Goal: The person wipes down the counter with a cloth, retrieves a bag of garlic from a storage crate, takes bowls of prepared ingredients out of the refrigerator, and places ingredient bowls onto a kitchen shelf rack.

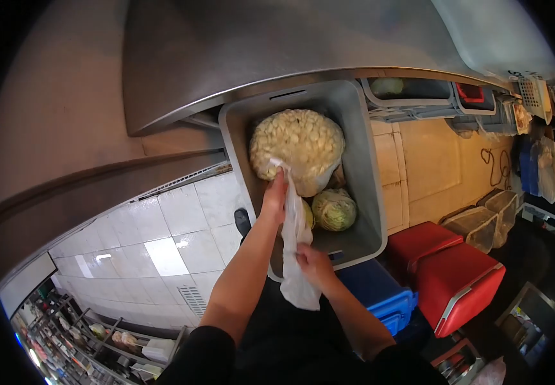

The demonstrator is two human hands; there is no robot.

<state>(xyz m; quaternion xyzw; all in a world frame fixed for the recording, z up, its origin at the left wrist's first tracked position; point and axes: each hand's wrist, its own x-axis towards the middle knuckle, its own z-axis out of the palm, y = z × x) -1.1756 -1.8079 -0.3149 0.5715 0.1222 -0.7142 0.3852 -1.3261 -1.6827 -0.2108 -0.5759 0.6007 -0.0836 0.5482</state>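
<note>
A large clear plastic bag full of pale pieces that look like peeled garlic cloves sits in a deep grey tub. My left hand is closed round the top of a gathered length of whitish plastic, right at the near edge of the bag. Whether this length is the bag's own neck, I cannot tell. Lower down, my right hand grips the same plastic, whose loose end hangs over the tub's near rim. A cabbage lies beside the bag, with another partly hidden behind the plastic.
A steel counter runs along the tub's far side. Red boxes and a blue crate stand at the right. More grey bins line the far right. A shelf rack is at lower left.
</note>
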